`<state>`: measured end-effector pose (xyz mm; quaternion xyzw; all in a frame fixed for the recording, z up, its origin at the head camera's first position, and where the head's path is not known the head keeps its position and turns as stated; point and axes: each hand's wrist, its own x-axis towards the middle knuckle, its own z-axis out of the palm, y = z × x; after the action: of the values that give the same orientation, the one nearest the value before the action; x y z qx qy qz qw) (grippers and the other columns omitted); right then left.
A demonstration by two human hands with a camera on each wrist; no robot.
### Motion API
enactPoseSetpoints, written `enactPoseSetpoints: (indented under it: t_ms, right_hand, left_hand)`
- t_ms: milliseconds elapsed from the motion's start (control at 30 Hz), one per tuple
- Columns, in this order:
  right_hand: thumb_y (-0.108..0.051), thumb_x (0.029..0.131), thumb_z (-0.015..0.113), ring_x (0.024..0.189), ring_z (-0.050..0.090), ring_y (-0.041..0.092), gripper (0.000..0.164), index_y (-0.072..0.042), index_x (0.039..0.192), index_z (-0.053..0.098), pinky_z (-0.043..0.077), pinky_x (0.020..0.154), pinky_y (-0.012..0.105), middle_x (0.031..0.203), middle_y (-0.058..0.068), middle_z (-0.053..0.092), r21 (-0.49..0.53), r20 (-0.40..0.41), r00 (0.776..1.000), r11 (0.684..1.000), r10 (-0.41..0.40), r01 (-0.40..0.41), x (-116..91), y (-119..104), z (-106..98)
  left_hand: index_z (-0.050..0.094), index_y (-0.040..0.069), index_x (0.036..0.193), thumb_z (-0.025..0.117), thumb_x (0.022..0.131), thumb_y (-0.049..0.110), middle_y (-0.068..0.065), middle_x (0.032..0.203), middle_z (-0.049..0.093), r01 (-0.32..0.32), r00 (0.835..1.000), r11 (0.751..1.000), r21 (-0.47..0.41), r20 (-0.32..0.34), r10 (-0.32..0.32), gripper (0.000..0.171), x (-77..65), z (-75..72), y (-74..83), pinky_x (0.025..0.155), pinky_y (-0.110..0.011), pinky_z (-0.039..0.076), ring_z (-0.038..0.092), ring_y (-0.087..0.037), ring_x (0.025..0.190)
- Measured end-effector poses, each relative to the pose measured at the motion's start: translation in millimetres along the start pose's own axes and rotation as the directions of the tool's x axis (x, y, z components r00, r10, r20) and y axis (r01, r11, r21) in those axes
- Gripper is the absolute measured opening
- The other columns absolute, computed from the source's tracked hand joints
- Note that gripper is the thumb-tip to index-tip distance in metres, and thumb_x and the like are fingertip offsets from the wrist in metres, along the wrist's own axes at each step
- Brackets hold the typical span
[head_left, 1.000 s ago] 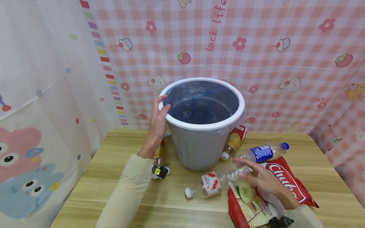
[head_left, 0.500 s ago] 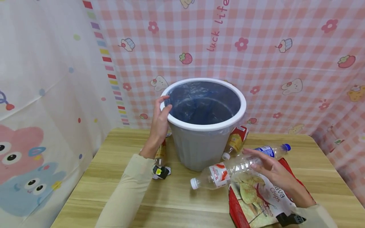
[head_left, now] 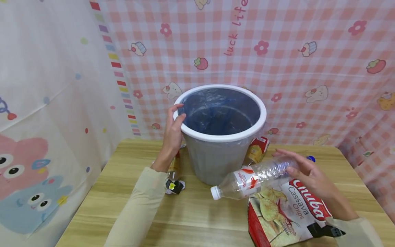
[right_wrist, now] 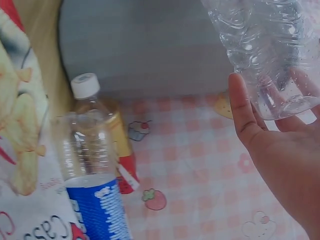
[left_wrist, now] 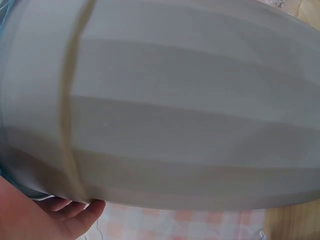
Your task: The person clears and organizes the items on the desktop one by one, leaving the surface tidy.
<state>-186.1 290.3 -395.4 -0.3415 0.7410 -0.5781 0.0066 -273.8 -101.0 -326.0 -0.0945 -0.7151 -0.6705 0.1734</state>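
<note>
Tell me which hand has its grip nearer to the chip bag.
Right. The right grip holds the clear bottle close by the red end of the chip bag; the left grip is farther off, on the bin, at the side away from the bag.

- Bottles: four are counted, namely one white-and-red-labelled bottle (head_left: pixel 248 180), one blue-labelled bottle (right_wrist: pixel 97 210), one red-and-yellow bottle (head_left: pixel 257 151) and one partly hidden bottle (head_left: pixel 174 165).
- Caps: three are shown, comprising one white cap (head_left: pixel 215 192), a second white cap (right_wrist: pixel 85 85) and one blue cap (head_left: pixel 311 159).
- Bins: one grey bin (head_left: pixel 216 157) is counted, fitted with one liner (head_left: pixel 217 111).
- Packets: one chip bag (head_left: pixel 287 214) is counted.
- Unidentified: one small dark item (head_left: pixel 175 186) is counted.
- Counters: one counter (head_left: pixel 191 223) is shown.
</note>
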Motion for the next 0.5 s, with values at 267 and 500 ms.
enactPoseSetpoints:
  t_ms: [267, 500]
  right_hand:
    - [0.008, 0.102, 0.029, 0.120, 0.058, 0.018, 0.052, 0.005, 0.153, 0.020, 0.055, 0.088, 0.035, 0.153, 0.008, 0.040, 0.184, 0.046, 0.996, 0.981, -0.076, 0.067, 4, -15, -12]
    - [0.012, 0.100, 0.025, 0.123, 0.056, 0.022, 0.051, 0.012, 0.150, 0.017, 0.056, 0.086, 0.035, 0.153, 0.019, 0.036, 0.231, 0.068, 0.980, 0.958, -0.188, 0.168, 10, -20, -15]
  left_hand:
    - [0.044, 0.010, 0.137, 0.042, 0.100, 0.024, -0.008, 0.153, 0.034, -0.016, 1.000, 1.000, 0.011, 0.006, 0.016, 0.040, 0.4, -0.8, 0.6, 0.114, -0.038, 0.028, 0.037, -0.018, 0.137]
    - [0.044, 0.009, 0.137, 0.042, 0.100, 0.023, -0.008, 0.153, 0.034, -0.012, 1.000, 1.000, 0.003, 0.010, 0.012, 0.040, 0.0, -1.5, -1.1, 0.114, -0.038, 0.028, 0.037, -0.018, 0.136]
